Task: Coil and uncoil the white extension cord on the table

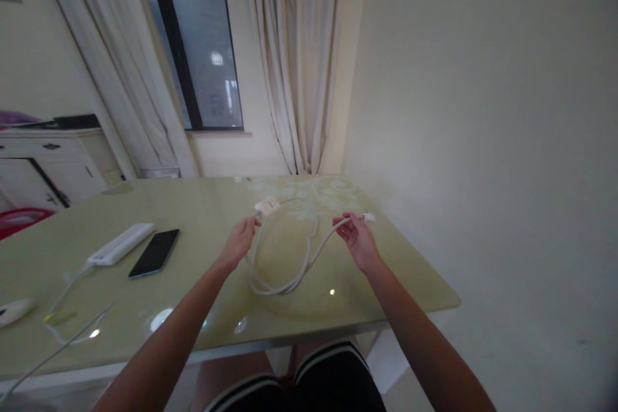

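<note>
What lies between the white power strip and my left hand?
The head view shows a dark phone between the white power strip and your left hand.

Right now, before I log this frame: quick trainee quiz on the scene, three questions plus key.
1. Which hand is nearer the white block by the looped white cable? A) right B) left C) both equally
2. True or false: the dark phone lies beside the long white bar.
3. Fill in: curtains hang on both sides of the ____.

Key:
1. B, the left hand
2. True
3. window
</note>
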Demonstrator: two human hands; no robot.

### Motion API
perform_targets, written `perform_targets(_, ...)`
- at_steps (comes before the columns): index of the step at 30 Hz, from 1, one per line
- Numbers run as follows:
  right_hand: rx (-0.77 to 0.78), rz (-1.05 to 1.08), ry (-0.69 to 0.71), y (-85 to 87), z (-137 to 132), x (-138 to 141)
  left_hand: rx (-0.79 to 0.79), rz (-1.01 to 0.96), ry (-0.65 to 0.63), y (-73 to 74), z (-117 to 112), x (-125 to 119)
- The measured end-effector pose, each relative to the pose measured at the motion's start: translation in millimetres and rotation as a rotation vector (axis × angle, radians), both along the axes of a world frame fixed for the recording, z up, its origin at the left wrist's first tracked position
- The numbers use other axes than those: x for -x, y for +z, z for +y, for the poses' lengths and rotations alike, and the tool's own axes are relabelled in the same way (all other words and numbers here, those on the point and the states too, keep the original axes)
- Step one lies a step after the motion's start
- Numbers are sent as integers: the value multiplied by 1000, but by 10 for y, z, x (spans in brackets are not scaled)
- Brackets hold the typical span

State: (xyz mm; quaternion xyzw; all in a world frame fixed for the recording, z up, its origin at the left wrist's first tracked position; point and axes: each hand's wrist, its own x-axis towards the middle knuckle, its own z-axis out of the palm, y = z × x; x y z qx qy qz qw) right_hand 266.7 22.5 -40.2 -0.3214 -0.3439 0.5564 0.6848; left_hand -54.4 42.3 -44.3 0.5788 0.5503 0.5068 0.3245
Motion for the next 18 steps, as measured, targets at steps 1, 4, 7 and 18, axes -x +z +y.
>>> perform_targets(1, 11, 5, 40, -22, 22, 75, -24, 96, -8, -50, 5, -61)
perform_targets(4, -12, -14, 116, -83, 55, 292, -72, 285, -34, -188, 4, -195)
perform_targets(7, -71, -96, 105, -107, 61, 425, -136, 451, -61, -294, -68, -200)
perform_targets(18, -215, -183, -185, 95, 180, 400, -268, 960, -588, -505, -879, 350)
